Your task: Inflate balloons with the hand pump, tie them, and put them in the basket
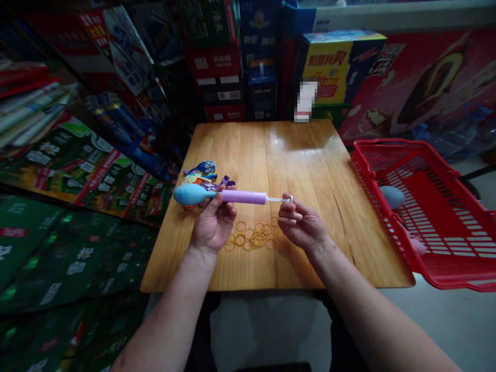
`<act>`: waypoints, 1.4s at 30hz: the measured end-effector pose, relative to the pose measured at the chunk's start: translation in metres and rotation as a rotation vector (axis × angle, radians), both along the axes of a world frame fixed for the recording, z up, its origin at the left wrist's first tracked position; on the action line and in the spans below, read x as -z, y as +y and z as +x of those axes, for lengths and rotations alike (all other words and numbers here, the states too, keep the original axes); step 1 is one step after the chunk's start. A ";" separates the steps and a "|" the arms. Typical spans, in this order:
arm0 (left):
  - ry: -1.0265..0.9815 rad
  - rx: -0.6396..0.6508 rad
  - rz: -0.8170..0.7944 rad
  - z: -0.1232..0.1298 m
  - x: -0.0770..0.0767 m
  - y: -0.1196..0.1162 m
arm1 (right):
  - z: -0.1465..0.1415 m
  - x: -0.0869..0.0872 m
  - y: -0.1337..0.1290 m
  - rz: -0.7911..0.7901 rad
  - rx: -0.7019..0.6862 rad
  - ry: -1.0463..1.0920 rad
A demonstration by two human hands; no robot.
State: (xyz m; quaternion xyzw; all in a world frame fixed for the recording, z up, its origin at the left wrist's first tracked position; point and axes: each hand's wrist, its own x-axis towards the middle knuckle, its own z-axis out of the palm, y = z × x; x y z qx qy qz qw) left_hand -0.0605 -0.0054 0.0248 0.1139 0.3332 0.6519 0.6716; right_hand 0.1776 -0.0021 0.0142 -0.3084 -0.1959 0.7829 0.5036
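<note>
A purple hand pump [244, 197] is held level above the wooden table [302, 170]. On its left end sits a partly filled light blue balloon [190, 195]. My left hand [215, 222] is closed round the balloon's neck and the pump's nozzle end. My right hand [302, 219] grips the white handle at the end of the drawn-out rod. Beneath and between the hands lie several yellow rubber bands [258, 236]. Behind the blue balloon is a pile of flat, coloured balloons [203, 173], partly hidden by it and my left hand.
A red basket [426, 274] at the table's right side holds a blue balloon [392, 197] and a pink balloon [418, 246]. Stacked boxes [220, 64] stand behind the far edge. Green cartons [73, 258] line the left side.
</note>
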 end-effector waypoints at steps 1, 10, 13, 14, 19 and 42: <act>0.002 -0.024 0.017 -0.005 -0.001 0.001 | 0.003 -0.002 0.001 0.019 0.014 -0.033; 0.053 0.097 0.025 0.013 0.015 -0.013 | -0.021 0.005 -0.014 -0.213 -0.085 0.179; 0.023 0.077 0.031 0.012 0.014 -0.010 | -0.017 0.002 -0.010 -0.238 -0.058 0.195; 0.022 0.066 0.040 0.008 0.012 -0.008 | -0.013 0.000 -0.007 -0.234 -0.052 0.204; 0.056 -0.019 0.117 -0.008 0.006 -0.003 | 0.003 -0.002 0.001 -0.148 -0.009 0.329; 0.031 0.085 0.025 0.015 0.020 -0.007 | -0.019 0.018 -0.005 -0.274 -0.124 0.462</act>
